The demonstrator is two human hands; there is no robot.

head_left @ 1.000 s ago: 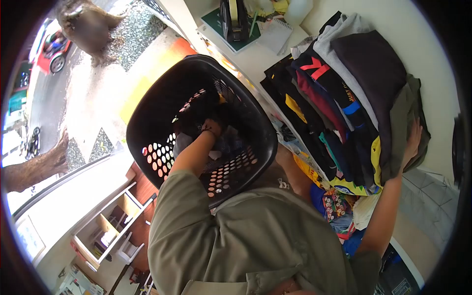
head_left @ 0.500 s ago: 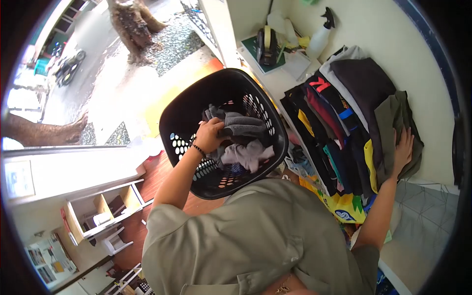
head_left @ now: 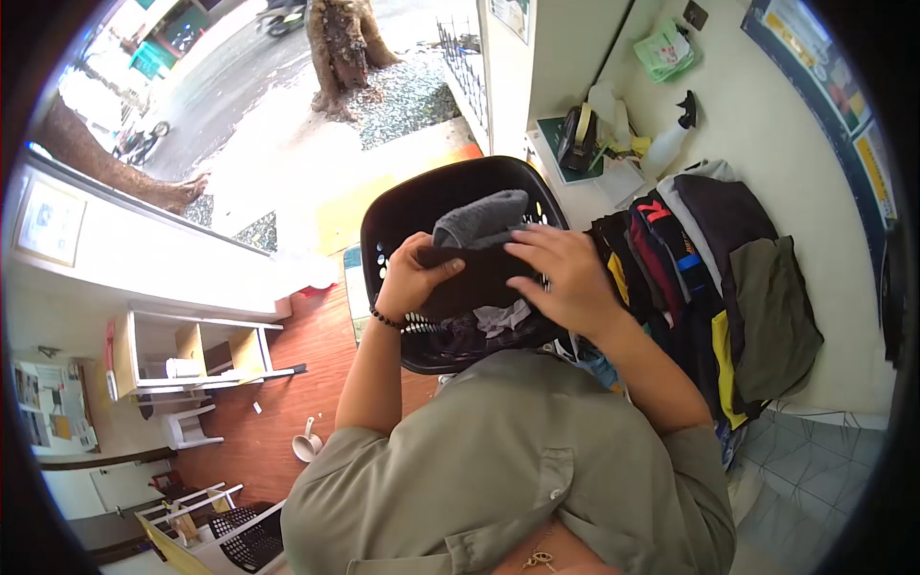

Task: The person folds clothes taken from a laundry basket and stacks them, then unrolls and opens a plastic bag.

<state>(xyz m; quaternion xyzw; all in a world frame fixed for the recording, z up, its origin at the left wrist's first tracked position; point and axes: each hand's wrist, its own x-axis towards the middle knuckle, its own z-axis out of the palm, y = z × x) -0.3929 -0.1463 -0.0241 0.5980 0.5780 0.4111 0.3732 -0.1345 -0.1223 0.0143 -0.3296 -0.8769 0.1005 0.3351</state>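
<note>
In front of me, a black plastic laundry basket with holes in its sides holds several pieces of cloth. My left hand, with a beaded bracelet at the wrist, is closed on the left edge of a dark cloth held up over the basket. A folded, fuzzy grey cloth shows just above it; whether the two are one piece I cannot tell. My right hand is at the right side of this cloth, fingers spread. A pale crumpled cloth lies lower in the basket.
To the right stands a row of folded clothes, an olive garment at its end. Behind are a spray bottle and a tape dispenser. A white dipper sits on the wooden floor at left.
My right hand has left the olive garment and come over to the basket. My left hand has lifted cloth from inside the basket. The view has shifted, so the basket appears further right.
</note>
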